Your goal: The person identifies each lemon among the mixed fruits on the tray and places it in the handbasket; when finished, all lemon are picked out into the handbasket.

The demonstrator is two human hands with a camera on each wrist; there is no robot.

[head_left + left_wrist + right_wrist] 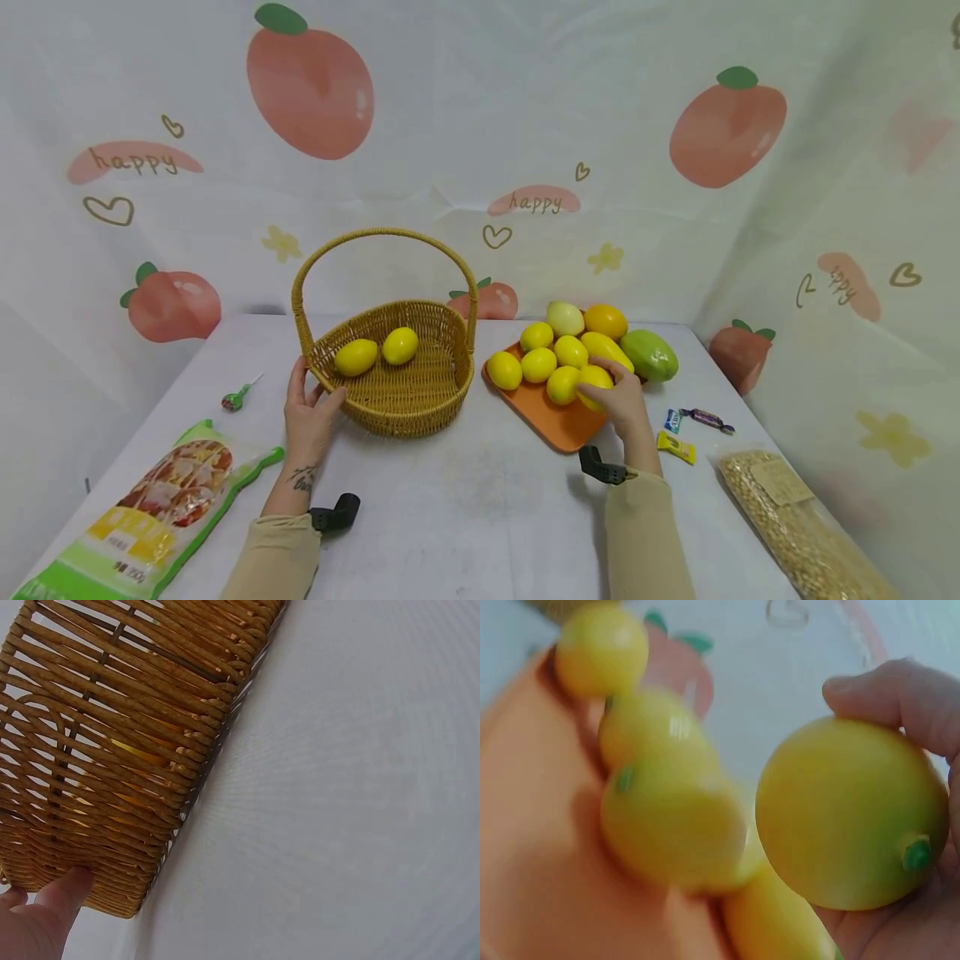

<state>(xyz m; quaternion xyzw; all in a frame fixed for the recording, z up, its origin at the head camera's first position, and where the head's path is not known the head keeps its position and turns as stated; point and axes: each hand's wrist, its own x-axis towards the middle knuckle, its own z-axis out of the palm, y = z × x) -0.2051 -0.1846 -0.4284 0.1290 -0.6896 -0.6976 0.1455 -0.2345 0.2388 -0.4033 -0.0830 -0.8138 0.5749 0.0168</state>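
My left hand [309, 423] holds the left side of a wicker basket [411, 402] with a tall arched handle. In the left wrist view the thumb [69, 891] presses on the woven wall. Two lemons, a left one [356, 357] and a right one [400, 346], lie inside the basket. On the right, my right hand [628, 410] grips a lemon [847, 817] between thumb and fingers, over the front right of an orange tray [558, 429]. Several more lemons [538, 365] sit on that tray; the held one hides part of them.
A mango [606, 353], an orange [606, 321], a pale round fruit [565, 319] and a green papaya [649, 356] crowd the tray's back. Wrapped candies [677, 447] and a bag of grains [795, 517] lie right. A lollipop [234, 400] and a green food bag [161, 508] lie left.
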